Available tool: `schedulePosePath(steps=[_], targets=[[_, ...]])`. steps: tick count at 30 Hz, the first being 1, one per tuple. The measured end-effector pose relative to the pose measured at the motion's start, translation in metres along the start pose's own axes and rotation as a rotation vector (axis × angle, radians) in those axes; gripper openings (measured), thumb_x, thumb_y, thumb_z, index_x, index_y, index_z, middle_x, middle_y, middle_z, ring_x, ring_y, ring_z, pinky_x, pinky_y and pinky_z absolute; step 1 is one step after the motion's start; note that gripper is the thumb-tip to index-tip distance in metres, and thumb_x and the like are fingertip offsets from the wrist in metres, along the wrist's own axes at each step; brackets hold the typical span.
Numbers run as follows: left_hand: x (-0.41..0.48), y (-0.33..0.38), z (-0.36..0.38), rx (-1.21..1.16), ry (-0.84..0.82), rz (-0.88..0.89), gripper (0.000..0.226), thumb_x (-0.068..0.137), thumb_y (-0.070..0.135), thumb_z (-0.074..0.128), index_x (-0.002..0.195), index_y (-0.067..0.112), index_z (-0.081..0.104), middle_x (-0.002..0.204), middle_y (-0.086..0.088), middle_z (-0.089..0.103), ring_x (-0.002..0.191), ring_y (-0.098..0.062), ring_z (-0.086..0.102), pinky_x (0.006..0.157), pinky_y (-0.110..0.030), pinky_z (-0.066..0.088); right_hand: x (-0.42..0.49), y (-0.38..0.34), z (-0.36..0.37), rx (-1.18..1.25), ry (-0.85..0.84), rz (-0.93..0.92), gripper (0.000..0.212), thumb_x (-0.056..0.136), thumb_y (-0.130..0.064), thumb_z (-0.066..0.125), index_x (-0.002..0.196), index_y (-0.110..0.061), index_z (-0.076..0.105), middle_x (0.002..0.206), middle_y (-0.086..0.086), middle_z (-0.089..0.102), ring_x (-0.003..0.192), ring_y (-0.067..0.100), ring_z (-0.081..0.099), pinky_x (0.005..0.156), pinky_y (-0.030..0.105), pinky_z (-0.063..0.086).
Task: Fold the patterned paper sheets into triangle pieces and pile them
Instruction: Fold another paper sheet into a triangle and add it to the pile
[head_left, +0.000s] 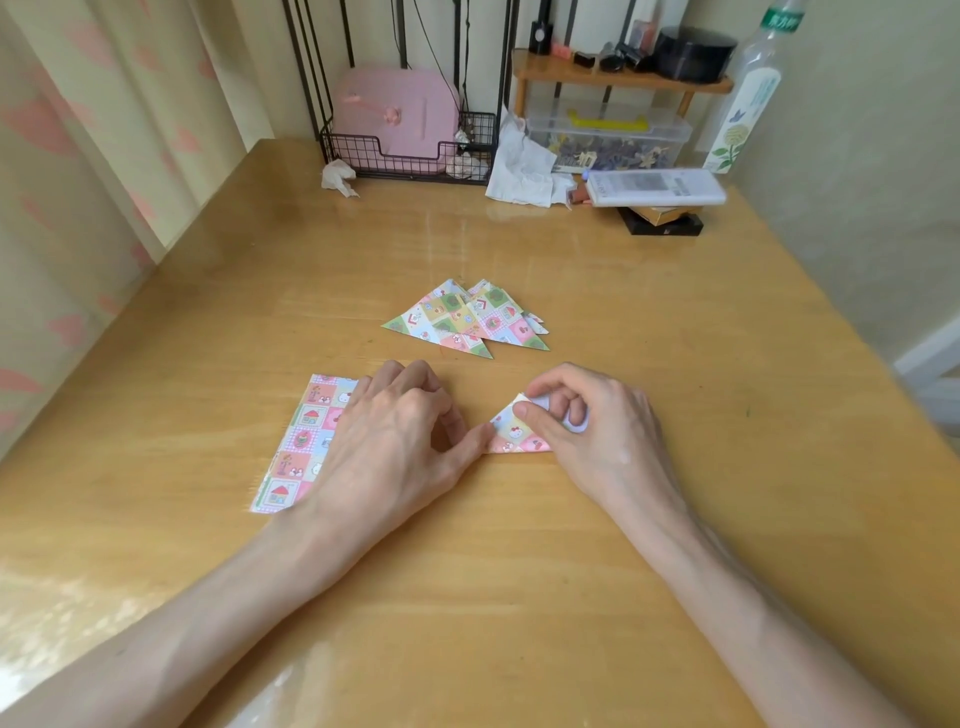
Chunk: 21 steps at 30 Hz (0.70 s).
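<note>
left hand (400, 431): sheets (301, 447) | right hand (602, 436): tool (575, 422) at triangle (511, 434) edge | pile (467, 322) apart

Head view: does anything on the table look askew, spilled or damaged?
Nothing spilled or damaged. The pile of folded triangles is fanned rather than squared, and a crumpled tissue lies by the wire basket at the far edge.

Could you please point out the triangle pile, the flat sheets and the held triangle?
Pile (448, 325): head view, top triangle's middle.
Sheets (304, 441): head view, uncovered left part.
Held triangle (511, 436): head view, its visible middle.
</note>
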<state>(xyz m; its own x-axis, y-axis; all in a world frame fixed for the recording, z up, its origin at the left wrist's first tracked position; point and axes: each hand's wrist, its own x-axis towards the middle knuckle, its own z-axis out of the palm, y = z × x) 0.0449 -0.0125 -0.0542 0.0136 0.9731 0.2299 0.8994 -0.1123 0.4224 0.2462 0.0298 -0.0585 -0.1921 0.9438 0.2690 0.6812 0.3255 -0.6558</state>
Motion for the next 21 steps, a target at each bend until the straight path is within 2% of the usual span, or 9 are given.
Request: schedulePosePath(steps=[6,11,16,21], targets=[[0.001,0.000,0.001,-0.015,-0.016,-0.008,0.038,0.085,0.062,0.065,0.067,0.030,0.064,0.090,0.010,0.055,0.094,-0.017,0.050,0.086,-0.035,0.042,-0.003,0.003,-0.006,-0.002,-0.009,-0.111,0.009,0.090,-0.035,0.077,0.081,-0.030,0.077,0.076,-0.009,0.057,0.073,0.010,0.053,0.064,0.030,0.045],[0.000,0.000,0.001,-0.023,-0.008,-0.004,0.037,0.085,0.060,0.067,0.069,0.027,0.067,0.090,0.009,0.055,0.093,-0.018,0.050,0.086,-0.038,0.044,-0.011,0.009,-0.014,-0.074,-0.039,-0.235,0.015,0.091,-0.038,0.074,0.097,-0.027,0.082,0.089,-0.011,0.060,0.091,0.012,0.057,0.074,0.033,0.050],[0.000,0.000,0.001,-0.026,-0.008,0.004,0.039,0.086,0.060,0.066,0.070,0.024,0.069,0.089,0.008,0.055,0.094,-0.018,0.050,0.087,-0.038,0.044,-0.012,0.008,-0.015,-0.130,-0.017,-0.263,0.017,0.090,-0.040,0.075,0.099,-0.027,0.081,0.090,-0.013,0.061,0.088,0.009,0.056,0.071,0.032,0.050],[0.000,0.000,0.000,-0.024,-0.009,0.013,0.040,0.086,0.061,0.065,0.070,0.024,0.068,0.090,0.007,0.056,0.093,-0.018,0.050,0.086,-0.037,0.044,-0.013,0.007,-0.016,-0.128,-0.034,-0.280,0.013,0.092,-0.041,0.072,0.099,-0.036,0.081,0.091,-0.012,0.058,0.087,0.011,0.055,0.069,0.033,0.050]])
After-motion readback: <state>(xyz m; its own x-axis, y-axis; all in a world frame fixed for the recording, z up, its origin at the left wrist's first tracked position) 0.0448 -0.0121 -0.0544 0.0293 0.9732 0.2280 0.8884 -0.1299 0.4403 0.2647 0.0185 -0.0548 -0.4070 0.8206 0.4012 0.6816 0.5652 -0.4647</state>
